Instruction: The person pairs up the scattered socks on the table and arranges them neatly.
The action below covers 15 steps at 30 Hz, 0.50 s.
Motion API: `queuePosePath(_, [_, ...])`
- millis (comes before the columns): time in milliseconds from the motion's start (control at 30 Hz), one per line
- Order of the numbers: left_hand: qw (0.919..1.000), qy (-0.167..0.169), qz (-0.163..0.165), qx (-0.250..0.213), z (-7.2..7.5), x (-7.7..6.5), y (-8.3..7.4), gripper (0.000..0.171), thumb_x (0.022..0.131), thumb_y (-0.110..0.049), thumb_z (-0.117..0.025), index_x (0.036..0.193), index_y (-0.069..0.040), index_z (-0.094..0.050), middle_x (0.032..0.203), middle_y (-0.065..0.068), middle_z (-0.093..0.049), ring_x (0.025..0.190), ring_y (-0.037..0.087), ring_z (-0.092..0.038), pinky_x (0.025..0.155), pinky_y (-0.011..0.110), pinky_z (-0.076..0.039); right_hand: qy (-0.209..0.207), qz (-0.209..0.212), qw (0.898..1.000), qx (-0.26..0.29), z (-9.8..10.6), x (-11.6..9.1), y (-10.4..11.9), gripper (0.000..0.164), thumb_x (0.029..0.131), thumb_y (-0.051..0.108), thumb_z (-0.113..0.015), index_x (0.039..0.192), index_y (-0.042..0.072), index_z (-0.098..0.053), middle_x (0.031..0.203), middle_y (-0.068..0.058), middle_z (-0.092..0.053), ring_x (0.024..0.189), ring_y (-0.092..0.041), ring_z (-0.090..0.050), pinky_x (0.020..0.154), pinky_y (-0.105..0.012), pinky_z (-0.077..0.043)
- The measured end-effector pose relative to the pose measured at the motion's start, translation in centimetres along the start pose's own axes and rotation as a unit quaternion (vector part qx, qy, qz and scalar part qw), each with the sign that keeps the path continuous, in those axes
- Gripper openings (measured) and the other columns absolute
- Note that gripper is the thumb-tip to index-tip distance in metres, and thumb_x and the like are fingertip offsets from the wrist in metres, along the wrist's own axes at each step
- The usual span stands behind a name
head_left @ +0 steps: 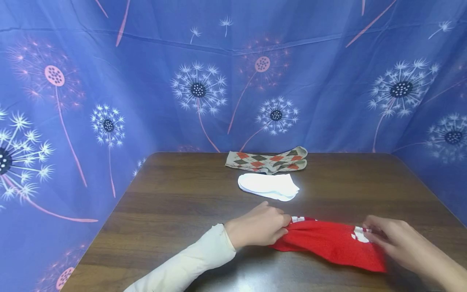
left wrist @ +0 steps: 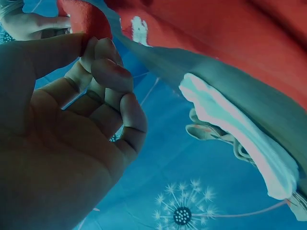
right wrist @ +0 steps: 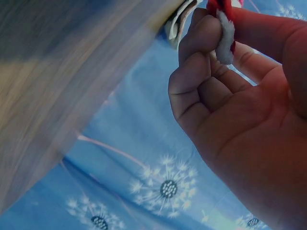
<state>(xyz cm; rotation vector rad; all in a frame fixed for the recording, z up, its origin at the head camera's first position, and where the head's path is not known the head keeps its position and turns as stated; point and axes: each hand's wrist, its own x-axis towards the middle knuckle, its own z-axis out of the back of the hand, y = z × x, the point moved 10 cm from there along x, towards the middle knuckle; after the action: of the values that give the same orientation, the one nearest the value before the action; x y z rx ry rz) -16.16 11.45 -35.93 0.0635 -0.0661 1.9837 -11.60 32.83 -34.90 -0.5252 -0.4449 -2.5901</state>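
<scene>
A red sock with white patches stretches between my two hands over the front of the table. My left hand pinches its left end between thumb and fingers; the red cloth shows at those fingertips in the left wrist view. At the other end my right hand, slightly blurred, grips the sock near a white patch. From the right wrist, a red and white bit of the sock pokes out between thumb and curled index finger. The lower edge of the cloth hangs in a loose fold.
Beyond my left hand lies a flat pair of white socks. Behind it, near the table's far edge, are argyle socks in beige, orange and dark green. A blue dandelion-print cloth hangs around the brown wooden table.
</scene>
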Motion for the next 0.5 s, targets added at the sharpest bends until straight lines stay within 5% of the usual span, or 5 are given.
queuePosePath(167, [0.9999,-0.008,0.009,-0.004,0.2,-1.5,0.8,0.013,0.092,-0.030,-0.070,0.098,-0.019,-0.070,0.077,-0.010,-0.066,0.068,0.000,-0.057,0.060,0.019,-0.036,0.002,0.016,1.000,0.013,-0.7,1.0,1.2,0.047,0.061,-0.007,-0.084,0.081,0.025,-0.057,0.071,0.027,-0.043,0.064,0.008,-0.036,0.053,-0.014,-0.028])
queuePosePath(500, [0.9989,-0.017,0.042,-0.014,0.5,-4.3,2.6,0.009,0.092,-0.027,-0.070,0.094,-0.018,-0.067,0.075,-0.010,-0.063,0.069,0.001,-0.056,0.062,0.022,-0.034,0.000,0.062,0.998,0.028,-1.5,3.4,3.5,0.047,0.065,-0.006,-0.083,0.080,0.029,-0.055,0.071,0.027,-0.041,0.063,0.008,-0.037,0.057,-0.012,-0.029])
